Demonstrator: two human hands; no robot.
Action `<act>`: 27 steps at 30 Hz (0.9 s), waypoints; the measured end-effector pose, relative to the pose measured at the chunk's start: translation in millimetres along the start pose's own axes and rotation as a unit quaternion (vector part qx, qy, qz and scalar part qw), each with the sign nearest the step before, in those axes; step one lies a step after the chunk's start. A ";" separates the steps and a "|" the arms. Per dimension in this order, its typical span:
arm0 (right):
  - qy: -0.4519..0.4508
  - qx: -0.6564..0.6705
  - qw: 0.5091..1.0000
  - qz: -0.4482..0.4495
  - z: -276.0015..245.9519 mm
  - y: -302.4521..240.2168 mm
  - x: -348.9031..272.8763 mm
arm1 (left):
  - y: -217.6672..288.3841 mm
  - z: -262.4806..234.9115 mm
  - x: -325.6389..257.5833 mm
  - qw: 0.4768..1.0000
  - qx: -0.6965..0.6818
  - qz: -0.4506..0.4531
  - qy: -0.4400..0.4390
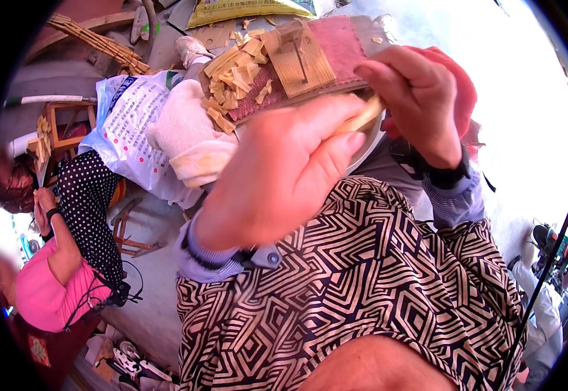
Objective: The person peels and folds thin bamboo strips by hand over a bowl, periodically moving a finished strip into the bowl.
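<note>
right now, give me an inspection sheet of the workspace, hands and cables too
surface: red cloth, with a wooden block on it
job's things: pale strip at the hands; heap of yellowish pieces beside the block
clutter: white bag and pink towel, left of the cloth
hands: left hand closed on the strip; right hand by its far end, grip unclear
cables: thin black cords near a co-worker's waist
surroundings: co-worker at left; yellow sack beyond the cloth

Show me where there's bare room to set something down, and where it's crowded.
Bare: the red cloth just right of the wooden block, and the pale floor between the right hand and the dark pole, though glare washes out detail there. Crowded: left of the block, with yellowish pieces, a towel and a plastic bag.
</note>
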State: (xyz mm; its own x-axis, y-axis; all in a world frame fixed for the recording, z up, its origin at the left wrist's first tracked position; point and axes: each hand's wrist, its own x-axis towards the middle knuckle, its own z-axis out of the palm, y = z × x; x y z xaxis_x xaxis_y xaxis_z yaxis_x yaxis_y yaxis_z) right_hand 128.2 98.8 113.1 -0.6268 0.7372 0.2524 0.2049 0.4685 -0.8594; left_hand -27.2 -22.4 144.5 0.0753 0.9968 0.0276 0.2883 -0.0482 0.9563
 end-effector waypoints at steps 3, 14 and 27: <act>-0.160 0.149 0.974 -0.060 -16.8 -27.3 4.1 | 45.2 -25.1 8.4 0.976 0.155 0.150 0.025; 0.013 0.262 0.941 0.214 35.3 39.3 -32.0 | -79.9 60.5 23.3 0.905 -0.392 -0.163 0.034; 0.012 -0.179 0.982 -0.050 43.5 66.5 -34.9 | -130.8 48.5 11.1 0.802 -0.538 -0.258 -0.025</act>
State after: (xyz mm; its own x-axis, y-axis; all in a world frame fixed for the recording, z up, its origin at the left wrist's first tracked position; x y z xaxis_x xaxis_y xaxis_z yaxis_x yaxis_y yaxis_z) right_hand 131.0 83.1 27.8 -0.6398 0.6887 0.3412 0.3983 0.6767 -0.6192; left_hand -17.8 -8.2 5.6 0.2569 0.8608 -0.4394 -0.6947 0.4805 0.5352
